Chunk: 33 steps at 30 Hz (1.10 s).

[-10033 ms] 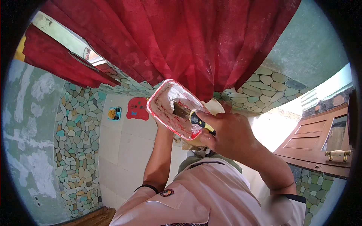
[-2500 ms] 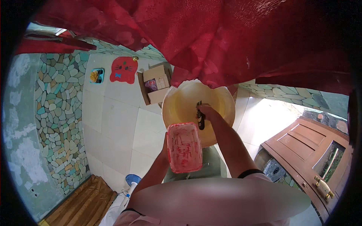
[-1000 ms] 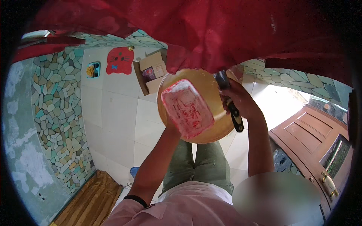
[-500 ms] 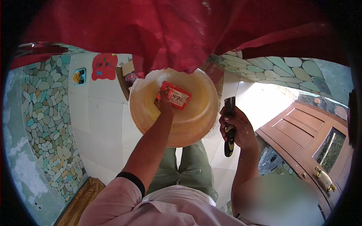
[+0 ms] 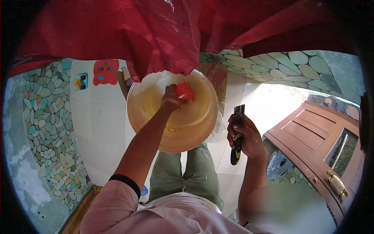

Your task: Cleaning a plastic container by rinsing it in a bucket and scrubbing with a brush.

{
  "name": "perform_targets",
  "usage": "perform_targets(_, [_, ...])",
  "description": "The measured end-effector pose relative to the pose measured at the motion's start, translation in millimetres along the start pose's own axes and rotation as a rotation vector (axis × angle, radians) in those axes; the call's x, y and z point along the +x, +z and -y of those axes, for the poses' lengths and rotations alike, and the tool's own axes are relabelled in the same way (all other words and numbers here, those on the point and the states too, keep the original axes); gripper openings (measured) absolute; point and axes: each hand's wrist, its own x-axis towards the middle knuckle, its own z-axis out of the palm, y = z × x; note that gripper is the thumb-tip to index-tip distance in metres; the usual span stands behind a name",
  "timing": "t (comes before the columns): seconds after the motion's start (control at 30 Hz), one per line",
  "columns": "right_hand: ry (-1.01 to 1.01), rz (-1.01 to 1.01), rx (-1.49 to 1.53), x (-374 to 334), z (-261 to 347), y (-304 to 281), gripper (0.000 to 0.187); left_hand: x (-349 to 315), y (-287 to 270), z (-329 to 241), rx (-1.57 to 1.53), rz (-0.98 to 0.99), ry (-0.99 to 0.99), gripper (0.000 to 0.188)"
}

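Note:
Inside a big round yellowish-orange basin (image 5: 177,138), my left hand (image 5: 171,98) is closed on a small red plastic tub (image 5: 185,91). The tub is tipped, with a plain red face showing; whether anything is in it cannot be seen. To the right of the basin, my right hand (image 5: 251,138) is wrapped round a putty knife (image 5: 235,153) with a black and yellow handle. Its dark flat blade points up and away from me, apart from the basin and the tub.
Dark red cloth (image 5: 163,35) hangs low over the basin's far edge. Beyond on the left lie a red cat-shaped mat (image 5: 106,72) and a small blue tray (image 5: 81,82). A brown panelled door (image 5: 311,130) stands at right; pebble-patterned wall (image 5: 50,128) runs along the left.
My left hand has tilted the red tub, so its printed face no longer shows. The basin appears slightly further left in view. The putty knife remains in my right hand, a little lower.

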Motion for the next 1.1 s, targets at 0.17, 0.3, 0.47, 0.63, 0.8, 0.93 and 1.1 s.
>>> perform_targets(0.17, [0.001,0.069,-0.013,3.4,2.2,17.8,0.023,-19.6,-15.0,10.8,0.104,-0.118,0.282,0.075])
perform_targets(0.3, [0.005,0.087,0.007,5.3,0.4,22.7,0.024,-36.2,-42.4,-1.8,0.115,-0.168,0.301,0.075])
perform_targets(0.47, [-0.005,0.129,0.021,11.8,-4.7,31.8,0.024,-51.1,-83.3,-8.5,0.322,-0.218,0.456,0.069])
perform_targets(0.63, [-0.005,0.168,-0.008,18.9,-9.1,40.0,0.025,-78.0,-99.9,-25.0,0.486,-0.108,0.538,0.071])
perform_targets(0.8, [0.018,0.16,-0.001,23.4,-8.8,44.6,0.025,-97.4,-101.4,-43.7,0.681,-0.145,0.617,0.069])
perform_targets(0.93, [0.008,0.148,-0.002,22.0,-7.1,48.1,0.024,-93.3,-89.7,-45.7,0.759,-0.143,0.573,0.061])
perform_targets(1.1, [0.006,0.147,0.001,19.5,-11.6,43.8,0.024,-62.8,-60.5,-21.2,0.716,-0.154,0.532,0.069])
